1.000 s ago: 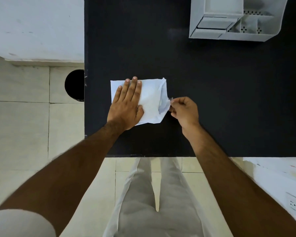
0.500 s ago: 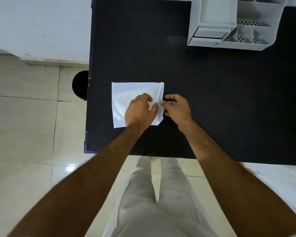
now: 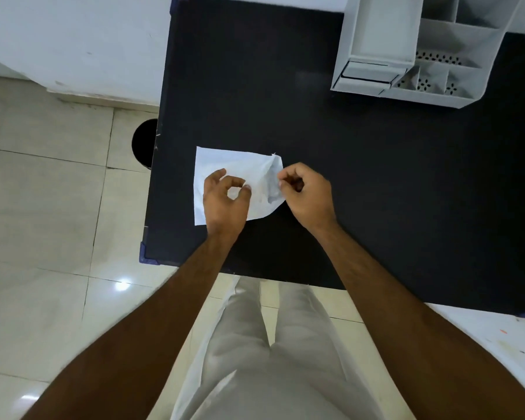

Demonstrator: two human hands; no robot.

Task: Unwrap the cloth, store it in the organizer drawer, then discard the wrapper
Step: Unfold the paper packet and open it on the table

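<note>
A white cloth in its thin wrapper [image 3: 225, 160] lies flat on the black table [image 3: 391, 192], near the left edge. My left hand [image 3: 225, 204] rests on the package's middle, thumb and forefinger curled into a ring that pinches its top surface. My right hand [image 3: 308, 198] pinches the wrapper's right edge, which is lifted and crumpled there. The white organizer [image 3: 455, 37] stands at the table's far right, its small drawer [image 3: 367, 72] at the front left, closed.
A round black bin [image 3: 144, 142] stands on the tiled floor just left of the table. A white wall runs along the upper left. My legs are below the table's near edge.
My left hand went from flat on the package to a curled pinch near its middle. The right hand keeps hold of the right edge, which has lifted. The camera tilted forward.
</note>
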